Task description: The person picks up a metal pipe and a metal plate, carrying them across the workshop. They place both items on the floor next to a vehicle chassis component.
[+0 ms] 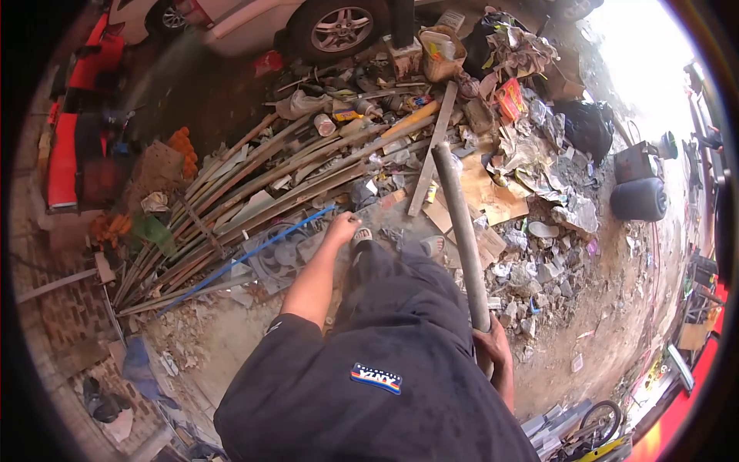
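Shirt point(339, 420) up close; right hand point(497, 348) grips the pole point(459, 223) near-side, its length running far, slightly left; left hand point(342, 229) sits well apart, can't tell its grip.

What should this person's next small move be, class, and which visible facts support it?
Probably bring the left hand to the grey pole to help steady it: only the right hand grips it, and much of its length extends beyond that grip.
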`<action>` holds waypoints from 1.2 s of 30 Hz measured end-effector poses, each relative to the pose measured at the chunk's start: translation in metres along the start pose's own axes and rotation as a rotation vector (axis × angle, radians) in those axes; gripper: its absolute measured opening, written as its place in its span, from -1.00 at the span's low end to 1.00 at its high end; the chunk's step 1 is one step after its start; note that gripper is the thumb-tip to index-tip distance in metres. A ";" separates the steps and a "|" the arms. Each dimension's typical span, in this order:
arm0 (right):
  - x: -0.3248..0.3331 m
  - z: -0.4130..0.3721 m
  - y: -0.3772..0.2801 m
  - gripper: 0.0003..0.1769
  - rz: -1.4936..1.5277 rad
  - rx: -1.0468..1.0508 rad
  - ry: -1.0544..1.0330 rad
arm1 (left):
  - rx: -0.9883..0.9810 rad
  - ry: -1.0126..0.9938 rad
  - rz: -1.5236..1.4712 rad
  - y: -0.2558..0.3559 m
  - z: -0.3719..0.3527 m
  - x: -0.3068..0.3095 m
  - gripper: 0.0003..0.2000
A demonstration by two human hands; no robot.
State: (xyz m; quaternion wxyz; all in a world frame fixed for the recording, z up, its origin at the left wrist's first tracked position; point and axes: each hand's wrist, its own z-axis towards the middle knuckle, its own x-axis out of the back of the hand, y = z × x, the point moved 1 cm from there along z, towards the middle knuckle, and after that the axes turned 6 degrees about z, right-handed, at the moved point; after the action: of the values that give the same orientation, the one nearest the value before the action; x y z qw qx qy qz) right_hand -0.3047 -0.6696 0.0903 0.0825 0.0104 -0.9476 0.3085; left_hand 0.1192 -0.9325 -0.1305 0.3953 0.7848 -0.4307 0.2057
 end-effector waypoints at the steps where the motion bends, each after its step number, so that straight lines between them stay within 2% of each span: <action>1: 0.005 -0.004 -0.006 -0.35 0.020 -0.054 -0.002 | -0.007 -0.026 -0.062 0.016 0.004 0.002 -0.66; 2: 0.015 -0.001 -0.009 -0.36 0.042 -0.105 -0.015 | -0.020 -0.017 -0.051 0.034 0.006 0.005 -0.66; 5: 0.024 0.008 0.011 -0.34 -0.052 -0.027 0.042 | -0.040 0.001 -0.020 0.055 0.005 0.011 -0.65; 8: 0.028 0.012 0.019 -0.33 0.060 -0.092 0.035 | -0.001 -0.007 0.053 0.059 -0.003 0.018 -0.67; 13: 0.041 0.015 0.049 -0.34 0.047 -0.035 0.089 | 0.081 -0.068 0.185 0.026 -0.008 0.001 -0.65; 15: 0.048 0.003 0.043 -0.34 0.047 -0.060 0.100 | 0.122 -0.136 0.187 0.028 -0.015 -0.005 -0.61; 17: 0.050 -0.011 0.015 -0.34 0.096 -0.075 0.148 | 0.056 -0.142 0.324 0.032 -0.014 -0.012 -0.59; 18: 0.055 -0.013 0.019 -0.32 0.091 -0.106 0.139 | 0.046 -0.181 0.291 0.021 0.000 -0.023 -0.57; 20: 0.066 -0.034 0.011 -0.31 0.138 -0.144 0.198 | -0.048 -0.214 0.298 0.047 0.010 -0.027 -0.59; 21: 0.069 -0.046 -0.003 -0.31 0.172 -0.132 0.229 | -0.085 -0.195 0.213 0.050 0.023 -0.033 -0.64; 22: 0.070 -0.045 0.023 -0.32 0.154 -0.111 0.271 | -0.071 -0.207 0.028 0.029 0.053 -0.051 -0.68; 23: 0.067 -0.041 0.053 -0.32 0.129 -0.087 0.298 | 0.012 -0.271 0.064 0.091 0.031 -0.034 -0.72; 24: 0.067 -0.044 0.065 -0.33 0.134 -0.107 0.306 | 0.010 -0.320 -0.014 0.093 0.050 -0.043 -0.74; 27: 0.071 -0.069 0.047 -0.32 0.164 -0.158 0.357 | -0.004 -0.376 0.059 0.156 0.071 -0.052 -0.73; 28: 0.061 -0.073 0.060 -0.29 0.140 -0.117 0.430 | -0.089 -0.360 0.099 0.162 0.085 -0.060 -0.71; 31: 0.049 -0.075 0.076 -0.27 0.232 -0.187 0.463 | -0.170 -0.438 0.163 0.186 0.142 -0.088 -0.75; 32: 0.044 -0.074 0.082 -0.23 0.383 -0.162 0.466 | -0.193 -0.451 0.172 0.213 0.134 -0.089 -0.73; 35: 0.046 -0.088 0.073 -0.24 0.394 -0.326 0.533 | -0.252 -0.480 0.215 0.289 0.119 -0.103 -0.68; 36: 0.043 -0.086 0.082 -0.24 0.431 -0.295 0.570 | -0.250 -0.505 0.202 0.305 0.125 -0.114 -0.68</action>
State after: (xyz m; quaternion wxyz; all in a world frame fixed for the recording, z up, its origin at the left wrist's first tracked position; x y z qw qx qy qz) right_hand -0.3402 -0.5518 0.1181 0.2764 -0.2873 -0.9013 0.1697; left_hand -0.2007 -1.0700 -0.1465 0.3468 0.7095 -0.6133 -0.0121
